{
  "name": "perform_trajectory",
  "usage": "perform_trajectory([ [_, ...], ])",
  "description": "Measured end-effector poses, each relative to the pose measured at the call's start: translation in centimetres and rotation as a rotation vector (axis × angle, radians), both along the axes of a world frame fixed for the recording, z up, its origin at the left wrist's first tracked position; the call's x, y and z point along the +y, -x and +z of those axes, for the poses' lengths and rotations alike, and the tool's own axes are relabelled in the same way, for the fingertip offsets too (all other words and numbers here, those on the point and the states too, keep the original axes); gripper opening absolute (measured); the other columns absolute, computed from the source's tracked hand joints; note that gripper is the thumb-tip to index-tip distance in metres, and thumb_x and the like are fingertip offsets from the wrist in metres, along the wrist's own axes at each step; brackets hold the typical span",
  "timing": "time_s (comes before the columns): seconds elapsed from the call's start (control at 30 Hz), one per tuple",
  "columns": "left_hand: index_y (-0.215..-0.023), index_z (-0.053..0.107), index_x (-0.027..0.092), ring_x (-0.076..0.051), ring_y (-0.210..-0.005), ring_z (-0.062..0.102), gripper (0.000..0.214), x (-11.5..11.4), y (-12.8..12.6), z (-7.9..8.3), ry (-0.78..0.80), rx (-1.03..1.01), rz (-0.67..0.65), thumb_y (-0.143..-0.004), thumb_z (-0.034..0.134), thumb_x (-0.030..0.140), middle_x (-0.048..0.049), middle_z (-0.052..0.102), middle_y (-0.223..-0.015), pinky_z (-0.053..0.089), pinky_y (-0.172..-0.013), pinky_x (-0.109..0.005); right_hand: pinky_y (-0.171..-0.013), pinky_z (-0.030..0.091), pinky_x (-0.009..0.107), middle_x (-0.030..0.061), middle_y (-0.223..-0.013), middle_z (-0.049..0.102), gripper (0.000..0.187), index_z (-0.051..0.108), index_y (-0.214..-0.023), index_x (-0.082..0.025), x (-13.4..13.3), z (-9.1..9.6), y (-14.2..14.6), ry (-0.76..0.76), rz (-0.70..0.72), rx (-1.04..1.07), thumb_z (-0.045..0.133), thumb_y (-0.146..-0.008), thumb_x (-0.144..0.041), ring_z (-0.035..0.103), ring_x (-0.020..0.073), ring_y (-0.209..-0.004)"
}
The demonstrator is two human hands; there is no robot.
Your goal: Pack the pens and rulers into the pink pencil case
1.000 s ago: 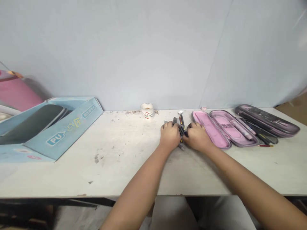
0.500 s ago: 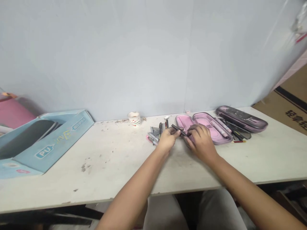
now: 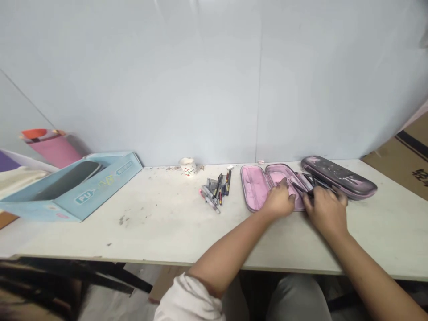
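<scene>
Pale wall (image 3: 200,80) fills the upper frame, above a white, smudged table (image 3: 160,236) that carries a blue box (image 3: 100,189) at left and a paper cup (image 3: 187,167) near the centre. Right of centre, a pink-lined pencil case (image 3: 254,189) lies open and flat. Its halves sit side by side, each running lengthwise from the back of the table toward the front edge. The left hand (image 3: 280,200) rests over its right half, thumb and index finger apart with nothing visible between them. Just beside it, the right hand (image 3: 327,207) curls downward; whether it grips anything, I cannot tell. A dark pen (image 3: 298,187) shows between the two, its long axis slanting from upper left to lower right, its lower end meeting the right hand's fingers.

The pen should be light, stiff and rather slick, best pinched around mid-barrel. The case looks light and semi-stiff, likely to slide if pushed; its rim offers the surest hold.
</scene>
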State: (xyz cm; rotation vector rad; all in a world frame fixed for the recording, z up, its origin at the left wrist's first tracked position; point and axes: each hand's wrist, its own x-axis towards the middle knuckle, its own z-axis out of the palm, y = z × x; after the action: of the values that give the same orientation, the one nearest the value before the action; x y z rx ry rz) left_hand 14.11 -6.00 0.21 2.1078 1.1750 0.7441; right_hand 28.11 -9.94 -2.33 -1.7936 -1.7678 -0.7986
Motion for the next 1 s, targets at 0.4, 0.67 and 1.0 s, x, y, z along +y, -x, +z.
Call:
perform_trajectory([
  [0.4,-0.104,0.052,0.015,-0.018,-0.093,0.058,0.026,2.5,10.1,2.5,-0.250,-0.080,0.166,-0.081,0.043,0.020,-0.0102,0.063,-0.100,0.044,-0.086,-0.032,-0.087,0.030,0.042,0.0092,-0.086,0.060,0.022,0.056,-0.085,-0.016,-0.3,1.3,1.9,0.069,0.145,-0.021,0.042,-0.083,-0.033,0.051,0.0250,-0.086],
  [0.67,-0.100,0.054,0.014,-0.020,-0.094,0.057,0.024,4.4,23.6,1.0,-0.305,0.122,0.609,-0.081,0.040,0.021,-0.0114,0.062,-0.099,0.043,-0.084,-0.031,-0.074,0.036,0.033,0.0094,-0.085,0.058,0.021,0.057,-0.087,-0.015,-0.3,3.3,12.5,0.249,0.562,-0.033,0.039,-0.085,-0.026,0.049,0.0219,-0.084],
  [1.0,-0.082,0.065,0.013,-0.034,-0.092,0.061,0.049,3.5,26.3,0.5,0.043,0.568,0.693,-0.084,0.028,0.045,-0.0210,0.065,-0.093,0.045,-0.074,-0.041,-0.054,0.034,0.028,0.0093,-0.075,0.064,0.021,0.054,-0.085,-0.016,0.2,2.2,23.6,0.559,0.447,-0.183,0.037,-0.086,-0.030,0.060,0.0209,-0.066],
])
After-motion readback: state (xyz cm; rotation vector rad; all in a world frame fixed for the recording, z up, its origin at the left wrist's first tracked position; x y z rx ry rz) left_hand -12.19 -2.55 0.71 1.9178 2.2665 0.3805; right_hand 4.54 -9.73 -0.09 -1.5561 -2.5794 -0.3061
